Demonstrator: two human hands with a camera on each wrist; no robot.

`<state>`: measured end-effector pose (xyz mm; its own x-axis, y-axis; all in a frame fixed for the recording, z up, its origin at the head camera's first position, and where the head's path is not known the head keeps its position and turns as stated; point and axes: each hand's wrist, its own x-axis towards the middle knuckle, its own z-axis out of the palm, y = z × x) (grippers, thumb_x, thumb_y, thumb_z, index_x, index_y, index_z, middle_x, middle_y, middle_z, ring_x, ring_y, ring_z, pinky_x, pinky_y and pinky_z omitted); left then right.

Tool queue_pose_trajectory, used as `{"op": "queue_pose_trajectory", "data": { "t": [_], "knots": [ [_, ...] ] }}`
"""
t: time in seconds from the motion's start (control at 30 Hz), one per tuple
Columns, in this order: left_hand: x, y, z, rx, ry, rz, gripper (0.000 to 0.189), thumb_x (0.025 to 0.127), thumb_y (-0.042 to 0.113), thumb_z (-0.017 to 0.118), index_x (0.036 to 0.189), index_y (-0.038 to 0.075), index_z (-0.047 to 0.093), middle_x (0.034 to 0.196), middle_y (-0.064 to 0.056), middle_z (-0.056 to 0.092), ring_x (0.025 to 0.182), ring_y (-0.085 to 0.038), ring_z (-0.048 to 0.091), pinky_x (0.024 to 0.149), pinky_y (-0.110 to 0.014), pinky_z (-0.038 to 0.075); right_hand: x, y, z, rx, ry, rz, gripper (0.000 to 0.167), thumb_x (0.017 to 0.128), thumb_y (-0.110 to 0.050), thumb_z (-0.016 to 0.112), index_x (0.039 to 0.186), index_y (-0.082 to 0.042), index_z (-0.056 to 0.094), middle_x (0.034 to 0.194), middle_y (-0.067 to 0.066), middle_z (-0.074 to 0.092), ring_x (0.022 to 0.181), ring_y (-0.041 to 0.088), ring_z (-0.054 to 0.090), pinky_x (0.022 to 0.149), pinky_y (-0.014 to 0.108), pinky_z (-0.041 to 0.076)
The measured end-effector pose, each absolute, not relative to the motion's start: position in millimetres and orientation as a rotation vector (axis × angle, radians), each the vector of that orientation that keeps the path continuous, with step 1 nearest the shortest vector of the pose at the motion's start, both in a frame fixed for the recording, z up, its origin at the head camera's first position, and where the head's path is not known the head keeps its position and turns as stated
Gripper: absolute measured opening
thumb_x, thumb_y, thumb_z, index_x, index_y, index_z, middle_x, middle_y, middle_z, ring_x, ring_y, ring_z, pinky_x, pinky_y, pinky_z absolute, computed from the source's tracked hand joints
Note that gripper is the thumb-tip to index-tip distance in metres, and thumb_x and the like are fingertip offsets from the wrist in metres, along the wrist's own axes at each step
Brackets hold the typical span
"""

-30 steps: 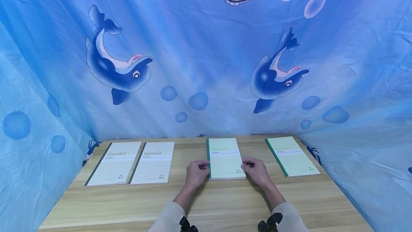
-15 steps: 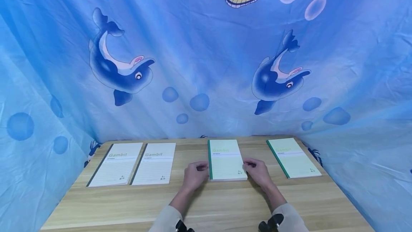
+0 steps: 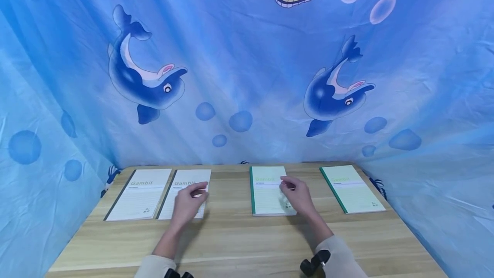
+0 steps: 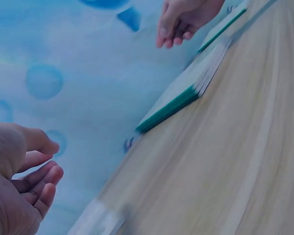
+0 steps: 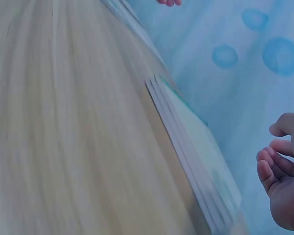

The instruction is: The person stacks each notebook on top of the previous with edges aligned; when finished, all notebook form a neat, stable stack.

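Note:
A stack of green-spined notebooks (image 3: 268,196) lies at the middle right of the table; its page edges show several layers in the right wrist view. My right hand (image 3: 299,196) hovers over its right side, fingers loosely bent and holding nothing. Above the right part of a white, dark-spined notebook (image 3: 170,203) is my left hand (image 3: 188,204), also holding nothing. In the left wrist view the fingers (image 4: 41,181) hang loosely curled, well away from the green stack (image 4: 171,105). A second white notebook (image 3: 135,200) lies to the left.
Another green-spined notebook (image 3: 353,190) lies slightly turned at the table's right. The wooden table (image 3: 247,243) runs back to a blue curtain (image 3: 247,76) with dolphins printed on it, and more curtain hangs at both sides.
Both hands have come off the sides of the green stack. The left moved left over a white notebook; the right rose and shifted a little left. The notebooks stayed put.

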<state>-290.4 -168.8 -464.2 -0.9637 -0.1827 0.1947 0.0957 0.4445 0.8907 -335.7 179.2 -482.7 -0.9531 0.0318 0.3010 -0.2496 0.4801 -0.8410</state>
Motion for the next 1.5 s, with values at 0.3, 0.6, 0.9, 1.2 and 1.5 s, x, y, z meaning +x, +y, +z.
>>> {"op": "queue_pose_trajectory", "data": {
  "t": [0.3, 0.6, 0.9, 1.2, 1.5],
  "knots": [
    [-275.6, -233.9, -458.9, 0.174, -2.599, -1.397, 0.041, 0.096, 0.017, 0.069, 0.136, 0.006, 0.066, 0.134, -0.022, 0.069, 0.12, -0.033, 0.068, 0.093, -0.028, 0.053, -337.6, 115.0, -476.7, 0.459, -2.408, 1.631, 0.027, 0.095, -0.008, 0.069, 0.122, -0.001, 0.073, 0.105, 0.011, 0.076, 0.097, 0.017, 0.07, 0.083, 0.018, 0.058],
    [-269.2, -283.1, -474.5, 0.299, -2.67, -1.386, 0.047, 0.097, 0.02, 0.067, 0.138, -0.002, 0.061, 0.137, -0.029, 0.064, 0.124, -0.042, 0.064, 0.078, -0.016, 0.052, -332.5, 56.5, -487.6, 0.613, -2.482, 1.727, 0.03, 0.098, -0.016, 0.068, 0.125, -0.004, 0.071, 0.109, 0.009, 0.075, 0.101, 0.018, 0.069, 0.086, 0.02, 0.057],
    [-268.7, -297.8, -482.6, 0.354, -2.722, -1.376, 0.049, 0.098, 0.02, 0.064, 0.141, -0.003, 0.057, 0.141, -0.031, 0.059, 0.127, -0.046, 0.06, 0.089, -0.038, 0.061, -329.0, 10.4, -498.6, 0.615, -2.553, 1.807, 0.031, 0.096, -0.016, 0.071, 0.125, -0.005, 0.071, 0.106, 0.0, 0.075, 0.095, 0.008, 0.066, 0.081, 0.019, 0.057],
    [-269.7, -302.2, -486.6, 0.357, -2.73, -1.34, 0.048, 0.096, 0.016, 0.064, 0.138, -0.006, 0.059, 0.134, -0.031, 0.063, 0.123, -0.045, 0.063, 0.088, -0.036, 0.06, -327.7, -17.7, -508.8, 0.631, -2.552, 1.807, 0.024, 0.092, -0.01, 0.073, 0.115, -0.005, 0.075, 0.1, 0.001, 0.075, 0.089, 0.004, 0.064, 0.08, 0.018, 0.056],
    [-273.1, -302.7, -494.0, 0.318, -2.766, -1.192, 0.042, 0.092, 0.016, 0.068, 0.129, -0.004, 0.068, 0.127, -0.028, 0.069, 0.118, -0.043, 0.066, 0.084, -0.031, 0.056, -321.2, -29.9, -521.6, 0.645, -2.627, 1.681, 0.024, 0.091, -0.01, 0.073, 0.114, -0.011, 0.078, 0.104, 0.0, 0.073, 0.091, 0.002, 0.061, 0.081, 0.019, 0.055]
  ]
}}
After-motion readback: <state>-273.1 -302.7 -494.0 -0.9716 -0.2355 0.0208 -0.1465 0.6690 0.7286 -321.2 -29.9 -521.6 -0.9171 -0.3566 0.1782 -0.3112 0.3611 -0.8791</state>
